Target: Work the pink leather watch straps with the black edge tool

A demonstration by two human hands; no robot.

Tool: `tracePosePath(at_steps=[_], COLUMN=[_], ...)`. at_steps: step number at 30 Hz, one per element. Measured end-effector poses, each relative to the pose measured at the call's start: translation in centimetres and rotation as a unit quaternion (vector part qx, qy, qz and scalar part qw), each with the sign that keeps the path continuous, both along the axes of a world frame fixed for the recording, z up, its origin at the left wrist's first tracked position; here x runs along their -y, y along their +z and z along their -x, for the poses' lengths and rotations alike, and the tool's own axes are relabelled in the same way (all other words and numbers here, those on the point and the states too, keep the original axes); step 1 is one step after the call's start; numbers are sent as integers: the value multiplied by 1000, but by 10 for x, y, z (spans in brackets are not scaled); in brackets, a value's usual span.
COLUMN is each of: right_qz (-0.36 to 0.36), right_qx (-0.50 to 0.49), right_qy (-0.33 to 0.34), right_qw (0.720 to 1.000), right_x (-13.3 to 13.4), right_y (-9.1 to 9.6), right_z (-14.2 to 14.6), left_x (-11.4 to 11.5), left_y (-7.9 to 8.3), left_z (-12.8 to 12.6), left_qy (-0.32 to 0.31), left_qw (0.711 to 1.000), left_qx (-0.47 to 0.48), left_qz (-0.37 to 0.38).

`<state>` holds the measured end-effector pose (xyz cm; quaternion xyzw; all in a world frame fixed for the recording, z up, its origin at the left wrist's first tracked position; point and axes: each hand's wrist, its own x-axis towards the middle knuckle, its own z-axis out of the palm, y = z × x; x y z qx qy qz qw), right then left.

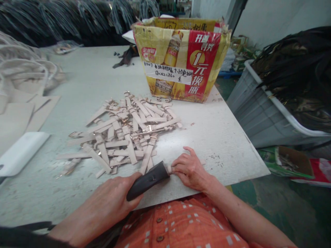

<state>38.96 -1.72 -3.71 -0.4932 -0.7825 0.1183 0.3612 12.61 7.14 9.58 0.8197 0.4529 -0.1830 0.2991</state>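
My left hand [121,194] is closed around a black hand-held tool [150,181] with a wide, blunt end; its exact kind is not clear. That end points at my right hand [191,171], whose fingers pinch a short beige strap [169,169] right at the tool's mouth. Most of this strap is hidden by the fingers. Beyond my hands lies a loose pile of beige buckle straps [126,132] with gold-coloured metal buckles. One strap of the pile reaches close to the black tool.
A yellow and red cardboard box [170,74] stands behind the pile. A white cutting board [24,151] and beige bag pieces [18,117] lie at left on the table [85,65]. Right of the table edge stands a grey bin [248,100] of dark items.
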Motion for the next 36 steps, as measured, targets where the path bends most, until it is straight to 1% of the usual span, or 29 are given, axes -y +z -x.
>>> tracePosePath(at_steps=[6,8,10,12,14,18,21,24,28,32,36], right_qz=[66,78,77,55,17,-46,-61,-34,36,80,94], right_qx=[63,64,41,8,-10,7,32,73,124,124,134], right_qy=[-20,-17,-3,13,13,-15,-14,-6,-1,5,-5], right_qw=[996,995,996,998,1000,999,998,997,992,989,986], right_x=[-3,-3,-1,2,4,4,3,3,1,-1,-3], right_y=[10,11,10,8,5,3,4,5,9,16,18], right_z=[6,6,4,2,1,3,7,10,10,8,9], left_x=[-2,-3,-3,-3,-3,-3,-2,-2,-3,-3,-4], left_y=[-4,-5,-5,-7,-10,-13,-14,-14,-14,-13,-13], left_z=[7,7,7,7,8,9,10,9,8,8,8], left_qy=[-6,-12,-16,-12,-8,-16,-18,-19,-12,-6,-5], left_qw=[1000,1000,1000,1000,1000,1000,1000,1000,1000,1000,1000], left_qx=[26,19,10,6,2,-15,-16,-16,-23,-16,-17], left_qz=[-2,0,8,15,15,4,6,7,10,21,25])
